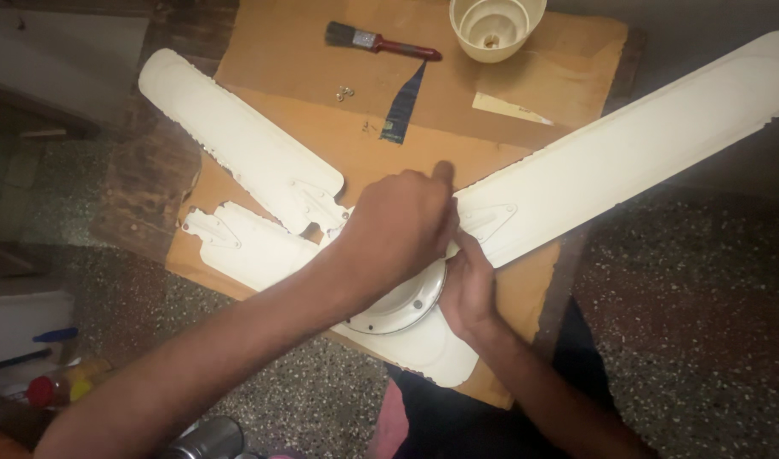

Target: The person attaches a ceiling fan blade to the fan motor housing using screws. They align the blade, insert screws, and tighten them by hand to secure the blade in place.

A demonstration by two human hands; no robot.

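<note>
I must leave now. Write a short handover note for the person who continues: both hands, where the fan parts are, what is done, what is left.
Left hand: laid over the fan motor hub, hiding whatever it may hold.
Right hand: at the hub's edge, by the root of the long blade.
Parts: loose blade and a shorter piece on the cardboard; small screws, paintbrush, cream cup-shaped cover at the far end.
Done: long blade lies at the hub.
Left: loose blade, cover.

Home repair corner: terrazzo floor (pixel 679 280), paintbrush (pixel 381 41).
</note>
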